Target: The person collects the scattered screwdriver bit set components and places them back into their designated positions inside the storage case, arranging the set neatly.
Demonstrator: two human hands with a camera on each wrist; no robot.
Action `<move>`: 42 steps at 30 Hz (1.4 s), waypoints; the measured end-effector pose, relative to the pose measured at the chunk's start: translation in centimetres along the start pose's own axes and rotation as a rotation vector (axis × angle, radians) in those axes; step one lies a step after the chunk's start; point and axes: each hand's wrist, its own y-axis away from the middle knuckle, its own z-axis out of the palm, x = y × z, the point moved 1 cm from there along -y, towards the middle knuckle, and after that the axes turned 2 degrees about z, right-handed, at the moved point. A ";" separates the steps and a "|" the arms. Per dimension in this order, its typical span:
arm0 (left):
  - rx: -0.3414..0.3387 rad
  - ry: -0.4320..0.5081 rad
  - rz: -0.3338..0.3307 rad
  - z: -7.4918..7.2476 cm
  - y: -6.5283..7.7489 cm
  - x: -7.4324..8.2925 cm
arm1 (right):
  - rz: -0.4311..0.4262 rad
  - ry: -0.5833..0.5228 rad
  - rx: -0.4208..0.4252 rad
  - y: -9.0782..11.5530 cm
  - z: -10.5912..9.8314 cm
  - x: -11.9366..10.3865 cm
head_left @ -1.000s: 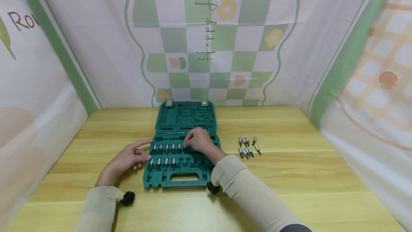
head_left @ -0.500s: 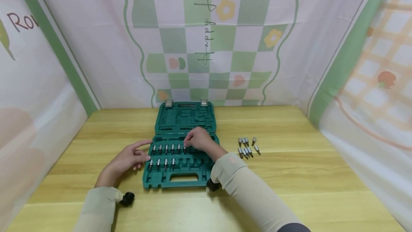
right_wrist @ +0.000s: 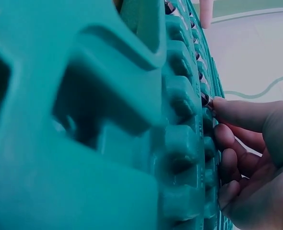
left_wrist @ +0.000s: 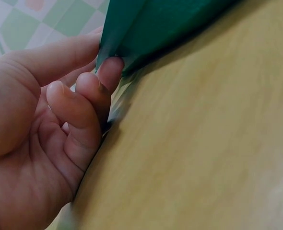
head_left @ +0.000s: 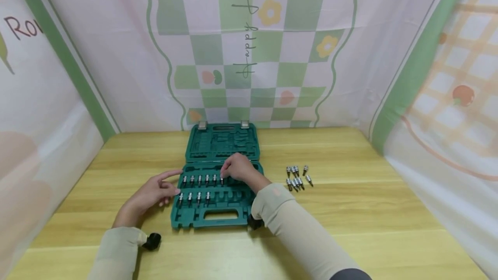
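Observation:
A green plastic socket case (head_left: 218, 218) lies unfolded on the table, with two rows of bit sockets (head_left: 200, 179) in its near half. My right hand (head_left: 241, 168) reaches over the back row and pinches its rightmost bit socket (head_left: 222, 180) between thumb and forefinger. In the right wrist view, that socket (right_wrist: 206, 99) sits in its slot at the fingertips. My left hand (head_left: 149, 194) touches the case's left edge with extended forefinger and thumb; its other fingers curl loosely. The left wrist view shows fingertips against the green side wall (left_wrist: 146, 33).
Several loose bit sockets (head_left: 297, 178) lie in a small group on the wooden table (head_left: 350, 211), right of the case. The case's lid (head_left: 223, 144) lies folded back behind it, near the patterned cloth backdrop (head_left: 268, 55). Its front row has bare slots (head_left: 233, 196) at the right.
The whole head view shifts slightly left. Both hands keep nearly the same place on the case, and the right fingers stay at the same bit socket.

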 end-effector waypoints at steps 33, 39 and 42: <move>0.004 0.008 -0.013 -0.1 -0.2 -0.2 | -0.058 -0.024 -0.003 0.0 -1.2 1.0; 0.001 -0.005 -0.005 0.0 -0.1 -0.1 | -0.151 -0.085 0.036 0.5 -2.6 2.4; 0.003 -0.013 -0.004 0.0 -0.1 -0.2 | -0.188 -0.111 0.040 0.8 -3.2 3.2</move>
